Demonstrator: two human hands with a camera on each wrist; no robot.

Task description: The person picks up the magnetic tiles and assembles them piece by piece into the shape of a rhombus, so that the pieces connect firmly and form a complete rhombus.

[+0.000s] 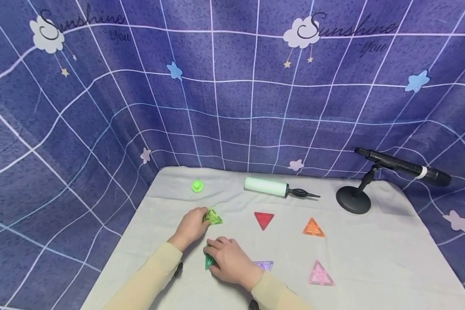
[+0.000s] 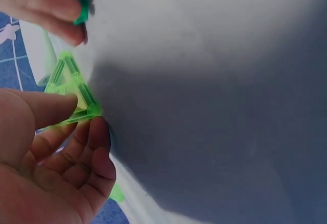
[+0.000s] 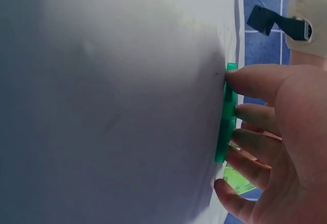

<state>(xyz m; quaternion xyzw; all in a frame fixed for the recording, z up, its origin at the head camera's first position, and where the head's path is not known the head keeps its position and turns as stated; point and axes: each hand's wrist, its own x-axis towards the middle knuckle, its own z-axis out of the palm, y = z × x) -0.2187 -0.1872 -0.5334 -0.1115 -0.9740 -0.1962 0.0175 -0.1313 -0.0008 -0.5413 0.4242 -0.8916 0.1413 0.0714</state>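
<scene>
My left hand [image 1: 192, 224] pinches a lime-green translucent triangle tile [image 1: 214, 216], thumb on its face and fingers curled beneath, as the left wrist view shows. Nearer to me, my right hand [image 1: 232, 262] holds a dark green triangle tile [image 1: 209, 261] by its edge. In the right wrist view this tile [image 3: 227, 116] appears edge-on, low over the white cloth, with thumb and fingertips along it. The lime tile [image 3: 237, 180] shows beyond those fingers. A purple tile [image 1: 264, 265] lies beside my right wrist, partly hidden by it.
Red [image 1: 264, 219], orange [image 1: 313, 228] and pink [image 1: 320, 274] triangle tiles lie to the right. Toward the back are a small green duck-like toy [image 1: 197, 186], a pale green hand pump [image 1: 266, 187] and a microphone [image 1: 404, 165] on a black stand. A blue patterned curtain [image 1: 232, 99] rises behind.
</scene>
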